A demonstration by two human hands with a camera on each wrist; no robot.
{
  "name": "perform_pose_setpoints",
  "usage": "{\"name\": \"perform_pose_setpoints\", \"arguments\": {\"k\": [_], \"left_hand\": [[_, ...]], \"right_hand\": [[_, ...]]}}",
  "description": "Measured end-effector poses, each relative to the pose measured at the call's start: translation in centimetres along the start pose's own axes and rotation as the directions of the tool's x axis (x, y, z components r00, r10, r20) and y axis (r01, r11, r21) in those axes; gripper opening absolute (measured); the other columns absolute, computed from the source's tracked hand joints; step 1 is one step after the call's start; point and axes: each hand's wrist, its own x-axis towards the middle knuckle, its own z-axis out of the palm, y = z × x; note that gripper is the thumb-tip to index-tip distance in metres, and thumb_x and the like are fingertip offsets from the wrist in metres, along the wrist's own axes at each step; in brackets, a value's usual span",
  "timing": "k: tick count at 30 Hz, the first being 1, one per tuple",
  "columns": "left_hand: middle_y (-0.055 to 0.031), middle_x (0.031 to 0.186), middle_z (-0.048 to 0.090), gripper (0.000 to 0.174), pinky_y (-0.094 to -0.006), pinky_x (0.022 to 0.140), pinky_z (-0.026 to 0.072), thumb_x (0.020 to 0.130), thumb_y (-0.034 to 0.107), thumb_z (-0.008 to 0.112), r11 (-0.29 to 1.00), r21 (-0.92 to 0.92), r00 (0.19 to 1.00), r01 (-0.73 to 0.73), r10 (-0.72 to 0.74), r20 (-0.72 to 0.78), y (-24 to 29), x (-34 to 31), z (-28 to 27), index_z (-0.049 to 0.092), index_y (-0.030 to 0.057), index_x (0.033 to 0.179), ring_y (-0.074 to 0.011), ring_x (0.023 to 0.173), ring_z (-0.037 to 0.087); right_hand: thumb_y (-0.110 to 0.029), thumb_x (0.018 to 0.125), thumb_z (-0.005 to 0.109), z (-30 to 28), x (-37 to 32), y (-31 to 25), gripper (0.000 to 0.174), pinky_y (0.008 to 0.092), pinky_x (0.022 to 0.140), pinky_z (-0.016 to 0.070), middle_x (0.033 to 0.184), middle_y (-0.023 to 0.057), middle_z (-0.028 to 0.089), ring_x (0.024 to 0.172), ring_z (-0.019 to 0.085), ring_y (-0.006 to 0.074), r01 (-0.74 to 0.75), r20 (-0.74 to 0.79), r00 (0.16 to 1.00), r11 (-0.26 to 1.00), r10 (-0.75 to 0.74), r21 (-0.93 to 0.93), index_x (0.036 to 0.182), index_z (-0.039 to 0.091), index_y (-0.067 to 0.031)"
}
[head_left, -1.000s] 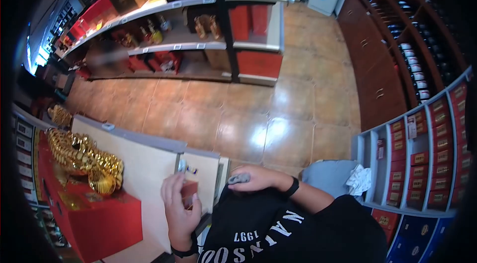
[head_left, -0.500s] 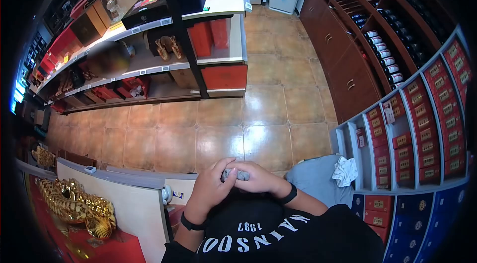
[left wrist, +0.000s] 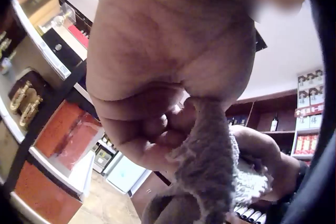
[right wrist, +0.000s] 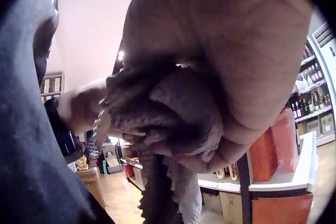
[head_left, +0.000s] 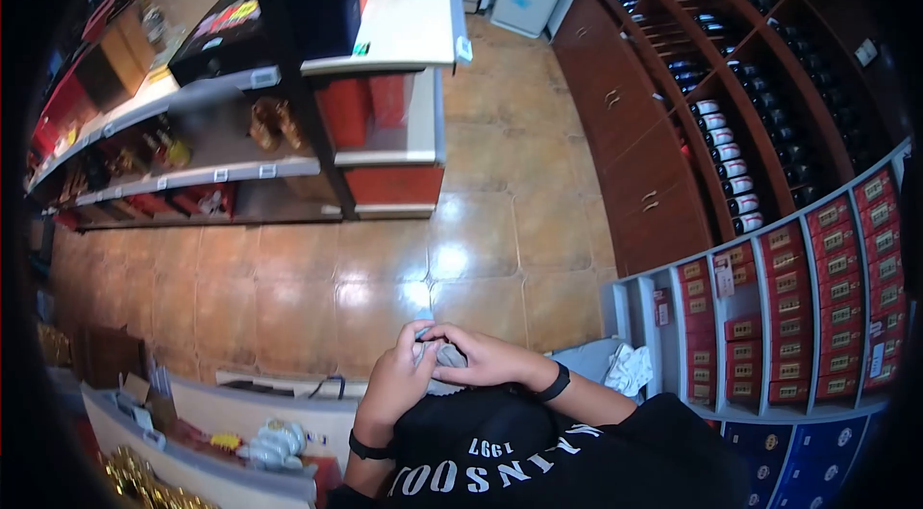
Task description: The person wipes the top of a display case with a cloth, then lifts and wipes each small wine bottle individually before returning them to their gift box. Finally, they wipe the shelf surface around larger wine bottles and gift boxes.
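We see the bare left hand (head_left: 396,379) and bare right hand (head_left: 488,360) close together, the fingers of both curled round a bunched grey, rough-textured cloth (left wrist: 207,155), held between them before a black, white-lettered shirt (head_left: 577,471).

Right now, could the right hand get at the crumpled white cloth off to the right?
Probably, once it is free: the right hand is holding the grey cloth together with the left hand. The crumpled white cloth seems within reach, and nothing in the head view covers it.
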Motion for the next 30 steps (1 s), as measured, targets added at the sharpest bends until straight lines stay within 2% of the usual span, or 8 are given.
{"name": "perform_pose_setpoints", "arguments": {"k": [3, 6, 7, 13, 19, 21, 28, 30], "left_hand": [[-0.0274, 0.104, 0.075, 0.036, -0.0468, 0.082, 0.0589, 0.105, 0.026, 0.069, 0.993, 0.03, 0.993, -0.114, 0.113, 0.037, 0.7, 7.0, -0.8, 0.062, 0.0115, 0.137, -0.0448, 0.1, 0.076], [-0.0148, 0.096, 0.08, 0.031, -0.0349, 0.079, 0.0582, 0.106, 0.016, 0.07, 0.986, 0.1, 0.987, -0.133, 0.122, 0.102, 1.3, 14.6, -0.6, 0.063, 0.0069, 0.135, -0.0205, 0.091, 0.078], [-0.0256, 0.1, 0.075, 0.032, -0.0442, 0.078, 0.0592, 0.103, 0.026, 0.074, 0.986, 0.136, 0.991, -0.091, 0.076, 0.112, 2.4, 17.1, -0.4, 0.066, 0.0129, 0.131, -0.042, 0.098, 0.077], [-0.0228, 0.101, 0.078, 0.05, -0.0445, 0.079, 0.0593, 0.095, 0.041, 0.082, 0.923, 0.302, 0.796, -0.239, 0.008, 0.605, 9.9, 29.8, 5.9, 0.067, 0.0143, 0.135, -0.0394, 0.094, 0.078], [-0.0205, 0.104, 0.078, 0.053, -0.0442, 0.081, 0.0605, 0.092, 0.036, 0.084, 0.776, 0.296, 0.565, -0.557, 0.093, 0.82, 17.0, 41.7, 18.8, 0.071, 0.0083, 0.136, -0.0396, 0.093, 0.077], [-0.0214, 0.103, 0.078, 0.053, -0.0444, 0.08, 0.0605, 0.094, 0.034, 0.083, 0.712, 0.369, 0.585, -0.597, 0.072, 0.808, 19.1, 45.6, 23.3, 0.069, 0.0085, 0.139, -0.0396, 0.091, 0.077], [-0.0203, 0.077, 0.067, 0.068, -0.0424, 0.066, 0.0544, 0.098, 0.034, 0.08, 0.713, 0.412, 0.647, -0.568, 0.076, 0.759, 32.2, 55.7, 31.7, 0.056, 0.0138, 0.158, -0.0366, 0.068, 0.068], [-0.0196, 0.074, 0.065, 0.069, -0.0426, 0.065, 0.0536, 0.097, 0.034, 0.081, 0.655, 0.469, 0.682, -0.593, 0.099, 0.725, 33.9, 58.5, 32.4, 0.057, 0.0136, 0.158, -0.0367, 0.067, 0.068]], "right_hand": [[-0.032, 0.098, 0.082, -5.8, 3.5, 2.1, 0.063, 0.04, 0.106, 0.0516, 0.131, 0.0222, 0.065, 0.123, 0.066, 0.0333, 0.04, 0.01, 0.999, 0.991, -0.039, -0.124, 0.144, 0.052, 0.0003], [-0.035, 0.099, 0.081, -12.0, 4.8, 3.8, 0.059, 0.0408, 0.103, 0.052, 0.133, 0.0237, 0.064, 0.121, 0.065, 0.0326, -0.144, 0.088, 0.98, 0.947, 0.176, -0.286, 0.139, 0.057, 0.002], [-0.034, 0.103, 0.077, -13.5, 4.1, 4.9, 0.05, 0.0411, 0.095, 0.0544, 0.126, 0.0218, 0.068, 0.109, 0.069, 0.0324, -0.116, 0.018, 0.992, 0.962, 0.124, -0.248, 0.133, 0.061, 0.0018], [-0.026, 0.11, 0.065, -23.2, -3.3, 8.0, 0.036, 0.0353, 0.078, 0.057, 0.108, 0.0115, 0.072, 0.084, 0.071, 0.0204, -0.41, -0.078, 0.899, 0.889, 0.432, 0.204, 0.138, 0.064, -0.0028], [-0.024, 0.112, 0.061, -32.0, -7.7, 19.7, 0.033, 0.0315, 0.075, 0.0566, 0.108, 0.0095, 0.071, 0.083, 0.069, 0.0145, -0.188, -0.379, 0.894, 0.969, 0.237, 0.163, 0.135, 0.068, -0.0013], [-0.023, 0.111, 0.063, -38.0, -7.9, 20.3, 0.032, 0.0309, 0.077, 0.0564, 0.106, 0.0073, 0.072, 0.084, 0.068, 0.0138, -0.299, -0.3, 0.874, 0.911, 0.381, 0.284, 0.133, 0.069, -0.0001], [-0.022, 0.112, 0.064, -60.3, -10.6, 20.4, 0.026, 0.0291, 0.078, 0.0561, 0.099, 0.0017, 0.075, 0.084, 0.066, 0.0086, -0.113, -0.155, 0.966, 0.874, 0.208, 0.472, 0.125, 0.073, -0.0013], [-0.018, 0.107, 0.066, -65.7, -10.2, 20.5, 0.028, 0.0356, 0.089, 0.0574, 0.108, 0.0136, 0.077, 0.096, 0.072, 0.0222, -0.168, -0.189, 0.96, 0.967, 0.204, 0.191, 0.127, 0.072, 0.0006]]}}
